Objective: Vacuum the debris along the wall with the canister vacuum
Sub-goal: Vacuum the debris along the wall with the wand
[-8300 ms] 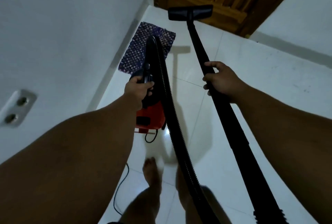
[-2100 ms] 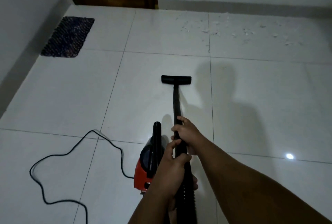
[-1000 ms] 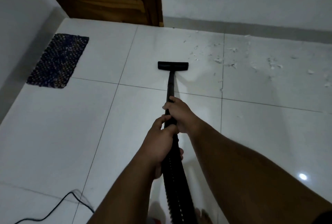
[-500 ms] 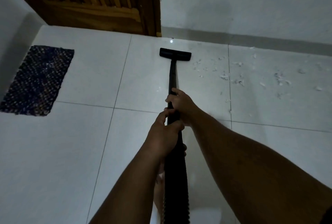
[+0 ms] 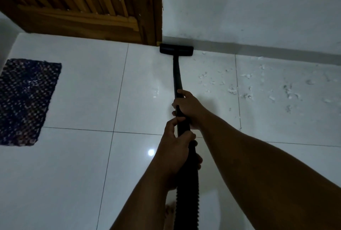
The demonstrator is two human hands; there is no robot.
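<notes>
The black floor nozzle rests on the white tiles against the grey skirting of the far wall, just right of the door frame. A black wand runs back from it to both my hands. My right hand grips the wand higher up; my left hand grips it just behind, where the ribbed hose begins. White debris lies scattered on the tiles to the right of the nozzle, along the wall. The canister is out of view.
A wooden door fills the top left. A dark woven mat lies on the floor at the left by the side wall. The white far wall runs to the right. My bare foot shows under the hose.
The nozzle has slid forward from the open tile to the skirting beside the door frame. I have stepped closer to the wall; both hands keep their hold on the wand.
</notes>
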